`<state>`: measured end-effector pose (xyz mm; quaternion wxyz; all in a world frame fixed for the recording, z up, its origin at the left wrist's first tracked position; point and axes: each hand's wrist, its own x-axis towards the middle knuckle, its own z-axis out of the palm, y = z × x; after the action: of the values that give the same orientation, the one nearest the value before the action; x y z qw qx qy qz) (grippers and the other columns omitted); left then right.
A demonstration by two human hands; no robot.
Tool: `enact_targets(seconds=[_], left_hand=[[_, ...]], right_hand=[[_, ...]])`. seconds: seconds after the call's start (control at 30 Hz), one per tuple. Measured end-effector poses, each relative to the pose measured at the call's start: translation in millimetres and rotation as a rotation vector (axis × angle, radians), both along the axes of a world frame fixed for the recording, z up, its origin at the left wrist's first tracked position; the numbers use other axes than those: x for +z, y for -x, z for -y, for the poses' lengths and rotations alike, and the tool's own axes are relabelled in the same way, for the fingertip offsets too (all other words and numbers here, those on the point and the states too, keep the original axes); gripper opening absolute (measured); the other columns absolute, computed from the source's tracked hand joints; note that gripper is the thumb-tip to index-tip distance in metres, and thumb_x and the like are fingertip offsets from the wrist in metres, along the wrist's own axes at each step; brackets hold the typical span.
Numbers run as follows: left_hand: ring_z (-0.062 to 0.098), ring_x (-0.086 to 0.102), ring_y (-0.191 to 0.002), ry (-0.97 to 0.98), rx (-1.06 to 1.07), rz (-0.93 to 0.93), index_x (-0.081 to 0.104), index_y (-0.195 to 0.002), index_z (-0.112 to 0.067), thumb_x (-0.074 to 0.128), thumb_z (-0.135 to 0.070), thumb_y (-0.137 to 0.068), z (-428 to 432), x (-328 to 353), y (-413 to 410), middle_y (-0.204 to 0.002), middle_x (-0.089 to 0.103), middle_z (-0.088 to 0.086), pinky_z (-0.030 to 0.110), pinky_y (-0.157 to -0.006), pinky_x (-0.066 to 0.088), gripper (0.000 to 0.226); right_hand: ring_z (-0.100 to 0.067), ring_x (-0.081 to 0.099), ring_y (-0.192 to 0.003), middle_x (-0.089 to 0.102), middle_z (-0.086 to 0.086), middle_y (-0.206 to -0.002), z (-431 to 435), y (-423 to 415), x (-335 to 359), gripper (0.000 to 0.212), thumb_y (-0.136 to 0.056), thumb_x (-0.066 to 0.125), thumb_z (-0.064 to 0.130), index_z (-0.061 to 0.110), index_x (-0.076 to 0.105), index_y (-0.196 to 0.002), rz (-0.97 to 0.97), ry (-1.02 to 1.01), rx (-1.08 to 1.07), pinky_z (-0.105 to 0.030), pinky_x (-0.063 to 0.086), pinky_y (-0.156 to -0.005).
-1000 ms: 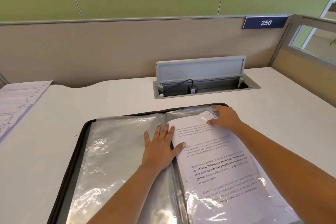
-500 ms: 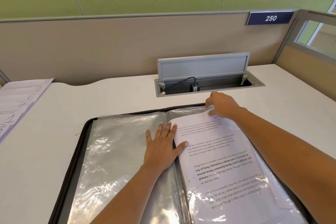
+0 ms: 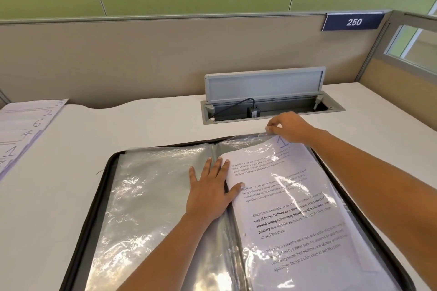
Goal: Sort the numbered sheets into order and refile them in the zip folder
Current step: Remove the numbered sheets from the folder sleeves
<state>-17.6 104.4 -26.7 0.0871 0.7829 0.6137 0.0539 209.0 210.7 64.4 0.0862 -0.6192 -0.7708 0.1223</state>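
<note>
Spotter: Right hand (image 3: 289,129) sits farther out than half a second ago. It is off the page top and now at the far edge of the zip folder (image 3: 94,208), nearer the cable hatch (image 3: 264,106). Pencilled "1" on the sheet (image 3: 295,208), covered before, now shows.

Logger: Grip?

Spotter: Head view. Right fingers (image 3: 272,128) pinch the top lip of the clear sleeve (image 3: 250,144). Left hand (image 3: 210,189) unchanged, fingers (image 3: 208,168) straight, pressing flat by the spine. That sheet lies on the right-hand side of the open folder, with plastic glare over most of it. Whether its top corner is inside the sleeve, cannot tell.

Logger: The rest?

Spotter: Loose numbered sheets (image 3: 26,125) at the left end of the bench (image 3: 142,125), well apart from the folder. Figures 5, 2, 6, 4 legible.

Logger: Risks?

Spotter: Thin film. A hard tug at the lip likely stretches or tears it, or it slips the pinch. Sheet looks slightly askew, and pushed on like that, a corner may catch and crumple. If the left hand lifts, the pockets could flop across.
</note>
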Motion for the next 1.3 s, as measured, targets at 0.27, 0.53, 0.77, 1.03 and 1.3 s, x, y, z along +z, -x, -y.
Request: enact_targets(seconds=[0.27, 0.53, 0.77, 1.03, 1.3], left_hand=[[0.015, -0.007, -0.146, -0.012, 0.005, 0.015, 0.002, -0.151, -0.029, -0.012, -0.075, -0.065, 0, -1, 0, -0.159, 0.001, -0.008, 0.053, -0.114, -0.007, 0.098], [0.015, -0.005, -0.146, -0.025, 0.009, 0.021, 0.004, -0.151, -0.029, -0.011, -0.074, -0.066, 1, 0, -1, -0.159, 0.003, -0.008, 0.052, -0.114, -0.007, 0.098], [0.013, -0.005, -0.146, -0.026, 0.011, 0.040, 0.005, -0.151, -0.029, -0.010, -0.076, -0.067, 2, 1, -1, -0.159, 0.004, -0.009, 0.052, -0.114, -0.007, 0.097], [0.012, -0.004, -0.146, -0.044, 0.009, 0.108, -0.006, -0.150, -0.032, -0.018, -0.081, -0.065, 4, -1, 1, -0.159, 0.000, -0.010, 0.050, -0.114, -0.007, 0.099], [0.015, -0.006, -0.146, -0.035, -0.008, 0.065, 0.002, -0.149, -0.035, -0.020, -0.084, -0.060, 2, -1, 0, -0.159, -0.001, -0.010, 0.053, -0.114, -0.007, 0.104]], right_hand=[[-0.017, 0.065, -0.064, 0.068, -0.003, -0.076, -13, 15, 5, 0.038, -0.100, 0.036, 0.022, 0.006, 0.065, -0.081, -0.049, 0.325, -0.015, -0.026, 0.046, -0.074], [-0.013, 0.055, -0.086, 0.066, -0.002, -0.109, -22, 26, 2, 0.024, -0.086, 0.065, 0.016, 0.014, 0.066, -0.110, 0.345, 0.308, 0.100, -0.020, 0.037, -0.080], [-0.018, 0.050, -0.091, 0.064, -0.007, -0.110, -29, 27, -6, 0.031, -0.084, 0.069, 0.020, 0.008, 0.063, -0.112, 0.373, 0.344, 0.092, -0.023, 0.036, -0.084], [-0.022, 0.050, -0.110, 0.061, -0.002, -0.115, -41, 24, -3, 0.016, -0.094, 0.053, 0.026, 0.022, 0.064, -0.104, 0.375, -0.054, -0.016, -0.039, 0.037, -0.093], [-0.030, 0.041, -0.124, 0.044, -0.009, -0.134, -48, 16, -13, 0.034, -0.087, 0.066, 0.022, 0.017, 0.059, -0.119, -0.053, -0.253, -0.252, -0.044, 0.033, -0.102]])
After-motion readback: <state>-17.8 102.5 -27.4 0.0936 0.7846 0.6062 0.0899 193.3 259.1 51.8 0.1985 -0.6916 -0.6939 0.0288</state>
